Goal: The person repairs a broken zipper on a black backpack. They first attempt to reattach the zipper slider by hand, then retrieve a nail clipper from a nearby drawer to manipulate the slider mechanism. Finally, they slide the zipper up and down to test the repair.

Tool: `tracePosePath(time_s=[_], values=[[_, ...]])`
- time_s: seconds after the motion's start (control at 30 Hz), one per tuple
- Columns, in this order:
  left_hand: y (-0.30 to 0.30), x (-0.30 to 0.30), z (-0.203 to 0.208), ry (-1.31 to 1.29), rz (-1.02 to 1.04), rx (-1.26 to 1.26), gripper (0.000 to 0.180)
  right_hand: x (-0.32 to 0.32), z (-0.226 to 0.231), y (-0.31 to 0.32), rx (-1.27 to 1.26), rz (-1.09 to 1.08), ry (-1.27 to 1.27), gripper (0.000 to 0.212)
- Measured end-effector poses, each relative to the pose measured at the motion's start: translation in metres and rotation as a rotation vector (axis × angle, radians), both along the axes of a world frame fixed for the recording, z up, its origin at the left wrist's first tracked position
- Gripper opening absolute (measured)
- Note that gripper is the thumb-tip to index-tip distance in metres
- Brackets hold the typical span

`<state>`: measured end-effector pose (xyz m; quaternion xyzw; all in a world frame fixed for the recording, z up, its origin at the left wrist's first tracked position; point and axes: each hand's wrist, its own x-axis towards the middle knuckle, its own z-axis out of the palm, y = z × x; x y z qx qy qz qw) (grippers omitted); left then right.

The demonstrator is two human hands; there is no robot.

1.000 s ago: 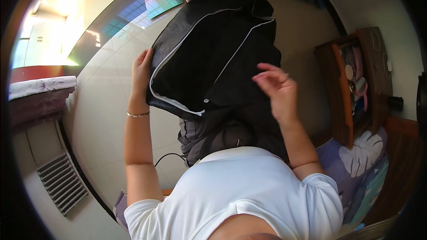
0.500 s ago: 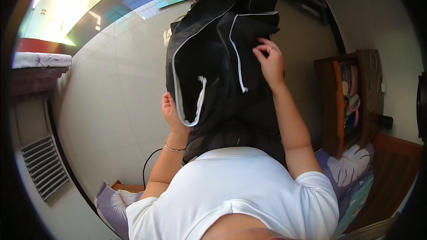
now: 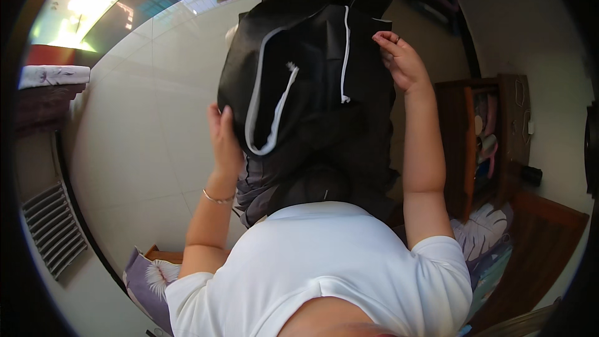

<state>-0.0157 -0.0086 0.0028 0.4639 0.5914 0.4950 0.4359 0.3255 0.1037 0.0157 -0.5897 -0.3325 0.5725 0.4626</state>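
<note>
Black cloth (image 3: 312,118) with white trim lies spread over my lap and reaches away from me. A white cord-like strip (image 3: 254,112) loops down its left part and ends in a frayed tip. Another white strip (image 3: 345,56) runs straight down nearer the middle. My left hand (image 3: 224,140), with a bracelet at the wrist, grips the cloth's left edge, thumb on top; some fingers are hidden. At the far right edge, my right hand (image 3: 402,62) has its fingertips pinched together on the cloth.
Pale floor tiles (image 3: 134,118) lie to the left, with a slatted vent (image 3: 55,229) beyond. A wooden cabinet (image 3: 458,137) with an open compartment of small items stands on the right. Purple patterned fabric (image 3: 146,274) lies beside me.
My left hand has moved outward to the left and slightly away from me. The right has moved right and farther away. The cloth is spread wider, and its white strips have shifted.
</note>
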Motion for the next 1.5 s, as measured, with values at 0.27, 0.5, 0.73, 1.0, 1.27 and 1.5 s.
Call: tracePosePath(time_s=[0.27, 0.5, 0.73, 1.0, 1.27, 1.5], values=[[0.087, -0.004, 0.065, -0.255, 0.131, 0.267, 0.022, -0.025, 0.050, 0.065, 0.189, 0.152, -0.020, 0.020], [-0.005, -0.013, 0.075, 0.534, 0.372, 0.598, 0.019, -0.075, 0.144, 0.094, 0.656, 0.558, -0.065, 0.011], [-0.072, -0.030, 0.060, 0.458, 0.625, 0.550, 0.024, -0.069, 0.112, 0.088, 0.748, 0.582, -0.191, 0.012], [-0.122, -0.034, 0.022, 0.148, 0.939, 0.112, 0.018, -0.125, 0.111, 0.088, 0.680, 0.618, 0.052, 0.011], [-0.137, -0.056, 0.038, -0.284, 0.431, -0.129, 0.013, -0.123, 0.053, 0.036, 0.307, 0.708, -0.169, 0.010], [-0.114, -0.072, 0.019, 0.212, 0.476, -0.104, 0.011, -0.115, 0.031, 0.020, 0.522, 0.531, -0.613, 0.009]])
